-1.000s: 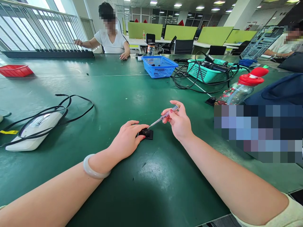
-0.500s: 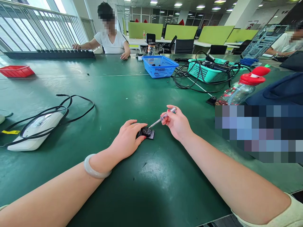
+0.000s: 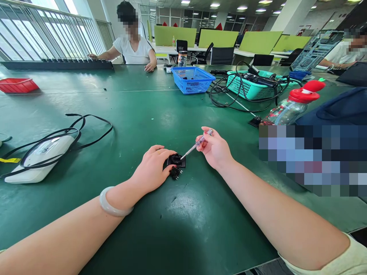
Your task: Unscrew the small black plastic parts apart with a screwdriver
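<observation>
Screwdriver (image 3: 197, 144): slanted, tip pointed down-left (at black block (image 3: 177, 160))
Hands: right hand (image 3: 215, 151) gripped screwdriver; left hand (image 3: 152, 168) clasped block
Counter (image 3: 186, 236): shone green before chairs (image 3: 222, 56)

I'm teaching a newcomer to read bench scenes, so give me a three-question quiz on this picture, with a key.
1. Which of the hands holds the slim pointed tool, and which touches the black base?
2. True or false: in this view, the blue basket stands left of the teal basket.
3. Which lies beside the left thumb?
a) small pronged part
b) red tray
c) red-lidded bottle

Key:
1. Right hand, tool; left hand, base.
2. True.
3. a
</observation>
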Motion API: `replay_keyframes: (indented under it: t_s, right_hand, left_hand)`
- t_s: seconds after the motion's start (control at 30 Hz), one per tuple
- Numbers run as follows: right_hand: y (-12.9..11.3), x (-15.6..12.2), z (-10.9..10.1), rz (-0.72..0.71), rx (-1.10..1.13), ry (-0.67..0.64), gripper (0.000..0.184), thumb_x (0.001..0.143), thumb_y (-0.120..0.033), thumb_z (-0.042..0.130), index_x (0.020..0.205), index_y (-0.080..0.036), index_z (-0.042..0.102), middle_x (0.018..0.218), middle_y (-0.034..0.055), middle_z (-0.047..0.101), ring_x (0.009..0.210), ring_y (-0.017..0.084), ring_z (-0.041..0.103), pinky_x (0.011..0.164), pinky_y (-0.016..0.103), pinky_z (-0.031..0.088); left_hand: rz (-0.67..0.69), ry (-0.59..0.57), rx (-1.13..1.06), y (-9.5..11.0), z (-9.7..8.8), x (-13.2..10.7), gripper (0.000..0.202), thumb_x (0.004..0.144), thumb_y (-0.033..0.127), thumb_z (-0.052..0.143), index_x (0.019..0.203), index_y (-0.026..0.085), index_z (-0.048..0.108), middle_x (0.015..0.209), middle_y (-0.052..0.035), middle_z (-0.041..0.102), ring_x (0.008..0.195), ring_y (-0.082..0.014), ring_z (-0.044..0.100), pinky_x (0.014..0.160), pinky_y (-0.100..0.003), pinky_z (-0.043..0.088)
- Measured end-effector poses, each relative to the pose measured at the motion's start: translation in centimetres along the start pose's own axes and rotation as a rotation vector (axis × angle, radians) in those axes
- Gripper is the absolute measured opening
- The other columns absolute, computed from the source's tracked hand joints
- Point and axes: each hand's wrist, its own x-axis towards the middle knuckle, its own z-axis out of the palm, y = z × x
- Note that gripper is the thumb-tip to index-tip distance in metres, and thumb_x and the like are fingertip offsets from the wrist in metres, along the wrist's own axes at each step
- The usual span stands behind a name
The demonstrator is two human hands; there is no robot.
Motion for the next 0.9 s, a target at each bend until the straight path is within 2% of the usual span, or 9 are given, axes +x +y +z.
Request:
replay_keyframes:
  t_s: [0.17, 0.33, 0.43, 0.6, 0.7, 0.9]
  right_hand:
    - [-0.4, -0.6, 0.4, -0.127, -0.070, 0.003, 0.032, 0.080, -0.039, 0.065, 0.105, -0.028, 0.047, 0.063, -0.0057, 0.057, 0.052, 0.012, 0.050, 0.051, 0.027, 0.041]
    - [-1.0, -2.3, 1.3, -0.355, -0.255, -0.123, 0.034, 0.085, -0.045, 0.063, 0.112, -0.032, 0.047, 0.070, -0.0046, 0.057, 0.059, 0.015, 0.055, 0.058, 0.033, 0.047]
    - [-1.2, -3.3, 1.7, -0.433, -0.363, -0.173, 0.036, 0.086, -0.046, 0.064, 0.115, -0.033, 0.049, 0.075, -0.0024, 0.058, 0.066, 0.018, 0.059, 0.065, 0.038, 0.050]
    - [-1.3, -3.8, 1.8, -0.552, -0.544, -0.289, 0.033, 0.091, -0.038, 0.060, 0.121, -0.033, 0.050, 0.083, -0.0007, 0.063, 0.076, 0.019, 0.062, 0.077, 0.042, 0.052]
    - [-1.3, -3.9, 1.8, -0.582, -0.582, -0.265, 0.033, 0.090, -0.036, 0.061, 0.121, -0.033, 0.051, 0.082, -0.0012, 0.063, 0.076, 0.019, 0.062, 0.082, 0.043, 0.052]
    - [-1.3, -3.7, 1.6, -0.640, -0.514, -0.114, 0.031, 0.093, -0.039, 0.057, 0.122, -0.033, 0.048, 0.084, 0.0004, 0.062, 0.081, 0.021, 0.064, 0.086, 0.046, 0.052]
  left_hand:
    - [0.001, 0.018, -0.013, 0.1, 0.0, -0.1, 0.036, 0.088, 0.032, 0.056, 0.122, 0.026, 0.061, 0.122, -0.0022, 0.068, 0.130, -0.0300, 0.044, 0.113, -0.053, 0.039]
    - [-0.021, 0.028, -0.006, 0.2, 0.0, -0.1, 0.039, 0.088, 0.032, 0.055, 0.126, 0.026, 0.059, 0.124, -0.0029, 0.067, 0.130, -0.0296, 0.045, 0.114, -0.053, 0.039]
    - [-0.021, 0.034, 0.004, 0.2, 0.1, -0.1, 0.041, 0.087, 0.032, 0.056, 0.128, 0.026, 0.059, 0.124, -0.0035, 0.067, 0.130, -0.0294, 0.045, 0.114, -0.053, 0.039]
    - [-0.022, 0.023, 0.022, 0.1, 0.1, 0.0, 0.042, 0.088, 0.030, 0.056, 0.131, 0.025, 0.056, 0.125, -0.0035, 0.066, 0.131, -0.0287, 0.044, 0.114, -0.052, 0.039]
    - [-0.023, 0.018, 0.024, 0.1, 0.1, -0.1, 0.042, 0.089, 0.029, 0.055, 0.131, 0.025, 0.056, 0.125, -0.0037, 0.066, 0.130, -0.0287, 0.044, 0.114, -0.052, 0.040]
    - [-0.014, 0.024, 0.024, 0.1, 0.1, -0.1, 0.041, 0.089, 0.029, 0.056, 0.130, 0.025, 0.057, 0.123, -0.0049, 0.067, 0.129, -0.0282, 0.045, 0.113, -0.050, 0.040]
